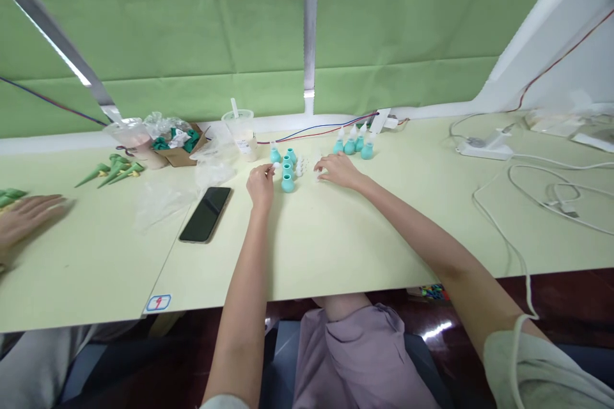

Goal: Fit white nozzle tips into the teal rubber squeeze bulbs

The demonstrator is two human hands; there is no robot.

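My left hand is closed in a pinch on a small white piece, beside a cluster of teal bulb-shaped bottles with open necks. Just right of those bottles, small white parts stand in a short row. My right hand rests low over the table with fingers curved and apart; its fingertips are near small translucent pieces, too small to make out well. Behind it stand several teal bottles with pointed white nozzles.
A phone lies left of my left arm. Farther back are a plastic cup with a straw, clear bags and a cardboard box. Another person's hand is at far left by green cone-shaped pieces. White cables lie right.
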